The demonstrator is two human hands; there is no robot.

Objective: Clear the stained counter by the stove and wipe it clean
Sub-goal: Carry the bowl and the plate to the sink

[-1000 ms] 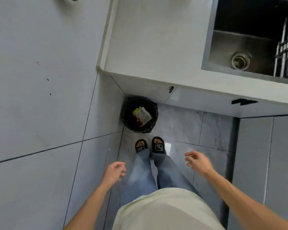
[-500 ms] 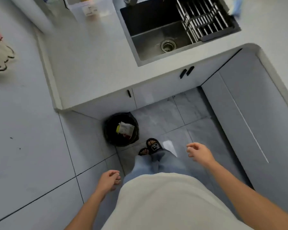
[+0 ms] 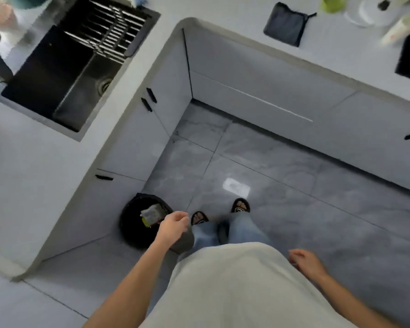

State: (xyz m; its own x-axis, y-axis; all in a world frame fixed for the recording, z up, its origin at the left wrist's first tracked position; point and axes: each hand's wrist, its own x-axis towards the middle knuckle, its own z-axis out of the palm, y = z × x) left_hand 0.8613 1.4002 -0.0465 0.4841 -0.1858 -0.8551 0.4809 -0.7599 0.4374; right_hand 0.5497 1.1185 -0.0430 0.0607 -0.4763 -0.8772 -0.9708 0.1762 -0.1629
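While the person stands on the grey floor (image 3: 282, 176), the left hand (image 3: 173, 227) hangs over the black bin (image 3: 133, 223), fingers loosely curled and holding nothing. The right hand (image 3: 304, 260) hangs by the hip, fingers relaxed and holding nothing. The counter (image 3: 234, 10) runs along the top, a dark cloth (image 3: 285, 24) lying on it near a white plate (image 3: 372, 10); the sink (image 3: 57, 74) sits at left.

Glossy grey floor tiles (image 3: 282, 176), a smooth matt white counter (image 3: 223, 10), a dark cloth (image 3: 285, 24), a dark metal sink (image 3: 57, 76).
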